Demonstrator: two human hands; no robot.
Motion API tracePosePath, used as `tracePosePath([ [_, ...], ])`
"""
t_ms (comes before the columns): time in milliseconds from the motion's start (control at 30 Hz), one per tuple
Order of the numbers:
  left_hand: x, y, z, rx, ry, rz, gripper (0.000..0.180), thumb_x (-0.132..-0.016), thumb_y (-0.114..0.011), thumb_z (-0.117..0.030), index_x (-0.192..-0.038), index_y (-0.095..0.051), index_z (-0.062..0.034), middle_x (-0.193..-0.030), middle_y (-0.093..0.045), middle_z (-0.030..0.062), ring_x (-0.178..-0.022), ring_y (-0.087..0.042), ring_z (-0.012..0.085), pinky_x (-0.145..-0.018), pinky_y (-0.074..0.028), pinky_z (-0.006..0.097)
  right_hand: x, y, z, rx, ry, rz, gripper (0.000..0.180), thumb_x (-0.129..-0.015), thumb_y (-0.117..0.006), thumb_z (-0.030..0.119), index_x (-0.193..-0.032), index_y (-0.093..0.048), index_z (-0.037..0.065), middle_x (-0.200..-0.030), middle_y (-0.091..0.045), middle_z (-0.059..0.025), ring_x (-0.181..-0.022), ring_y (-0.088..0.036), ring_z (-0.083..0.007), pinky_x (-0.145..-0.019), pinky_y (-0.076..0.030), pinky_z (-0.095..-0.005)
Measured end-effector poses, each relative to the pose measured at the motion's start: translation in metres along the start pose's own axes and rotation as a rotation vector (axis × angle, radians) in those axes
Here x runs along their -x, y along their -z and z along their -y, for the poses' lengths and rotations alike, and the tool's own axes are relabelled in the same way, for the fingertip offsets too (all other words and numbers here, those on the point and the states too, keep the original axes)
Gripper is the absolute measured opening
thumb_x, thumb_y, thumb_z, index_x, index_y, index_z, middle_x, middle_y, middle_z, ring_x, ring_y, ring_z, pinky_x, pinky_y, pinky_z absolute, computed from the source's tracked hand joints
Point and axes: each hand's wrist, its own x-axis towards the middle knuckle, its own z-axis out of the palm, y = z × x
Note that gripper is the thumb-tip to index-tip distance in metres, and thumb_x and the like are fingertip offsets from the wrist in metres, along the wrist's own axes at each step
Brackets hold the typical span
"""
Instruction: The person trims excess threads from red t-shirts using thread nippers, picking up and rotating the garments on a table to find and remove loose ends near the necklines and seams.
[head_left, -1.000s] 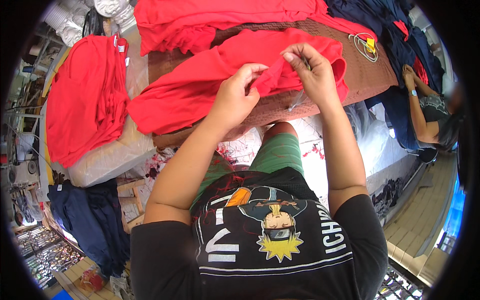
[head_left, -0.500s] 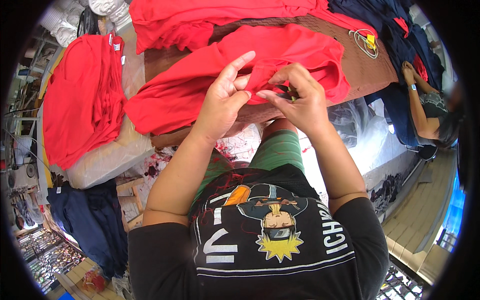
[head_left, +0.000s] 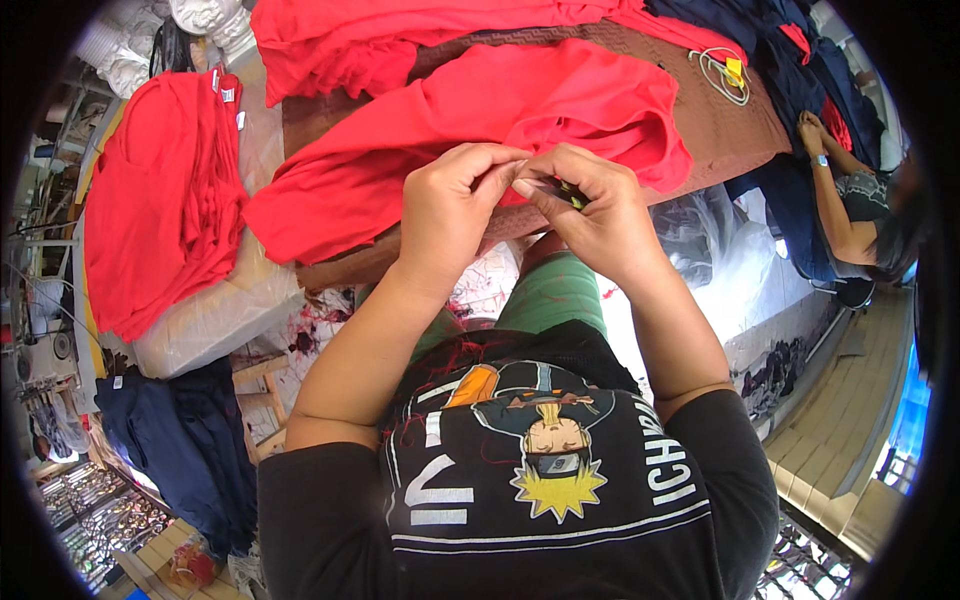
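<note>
The right grip (head_left: 612,208) is curled around a small dark tool (head_left: 558,188); the left grip (head_left: 445,208) is pinched closed, on what I cannot tell. Just beyond both, a red garment (head_left: 420,145) lies across the brown-covered desk (head_left: 725,122). Right of them sits crumpled clear plastic (head_left: 715,240), any contents unclear.

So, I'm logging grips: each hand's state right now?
Left hand: closed in a pinch; anything held is hidden.
Right hand: closed, holding a small dark tool.
</note>
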Motion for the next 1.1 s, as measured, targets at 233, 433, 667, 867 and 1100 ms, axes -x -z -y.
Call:
tracePosePath([
  [233, 0.004, 0.009, 0.006, 0.798, 0.447, 0.072, 0.021, -0.094, -0.062, -0.014, -0.106, -0.062, 0.0033, -0.093, -0.068, 0.0053, -0.08, -0.062, 0.0052, -0.071, -0.051, 0.019, 0.011, 0.012, 0.006, 0.258, 0.01, -0.085, 0.021, -0.084, -0.067, 0.015, -0.1, -0.059, 0.005, -0.099, -0.058, -0.0136, -0.079, -0.063, -0.0339, -0.066, -0.05, -0.04],
  [433, 0.006, 0.011, 0.003, 0.71, 0.442, 0.112, 0.02, -0.096, -0.059, -0.018, -0.108, -0.062, -0.0018, -0.099, -0.066, 0.0026, -0.089, -0.063, 0.0088, -0.079, -0.051, 0.024, 0.012, 0.005, 0.005, 0.352, 0.111, -0.107, 0.016, -0.083, -0.067, 0.015, -0.095, -0.062, 0.006, -0.096, -0.058, -0.0098, -0.08, -0.063, -0.0319, -0.062, -0.051, -0.0408],
  [667, 0.018, 0.05, -0.009, -0.169, -0.134, 0.458, 0.021, -0.082, -0.074, -0.023, -0.088, -0.07, -0.0032, -0.098, -0.068, 0.0077, -0.084, -0.064, 0.0199, -0.075, -0.049, 0.033, 0.012, 0.004, 0.006, 0.463, 0.103, -0.175, 0.013, -0.083, -0.066, 0.014, -0.093, -0.062, 0.007, -0.091, -0.059, -0.0079, -0.075, -0.063, -0.032, -0.062, -0.051, -0.0408],
  [867, 0.008, 0.059, -0.033, -0.505, 0.142, 0.495, 0.033, -0.076, -0.077, -0.03, -0.091, -0.067, -0.002, -0.099, -0.065, 0.0145, -0.087, -0.064, 0.0281, -0.08, -0.05, 0.037, 0.006, 0.02, 0.0, 0.29, 0.066, -0.318, 0.017, -0.081, -0.069, 0.009, -0.096, -0.062, 0.004, -0.091, -0.059, -0.0103, -0.077, -0.064, -0.0281, -0.065, -0.051, -0.0349],
  [1100, 0.018, -0.004, 0.018, -0.384, -0.038, 0.105, 0.023, -0.076, -0.073, -0.013, -0.094, -0.061, -0.0031, -0.093, -0.064, 0.0109, -0.086, -0.063, 0.0311, -0.074, -0.049, 0.041, 0.005, 0.015, -0.007, 0.163, 0.067, 0.043, 0.038, -0.072, -0.066, -0.003, -0.108, -0.063, 0.009, -0.09, -0.059, -0.0111, -0.079, -0.063, -0.0276, -0.069, -0.052, -0.036],
])
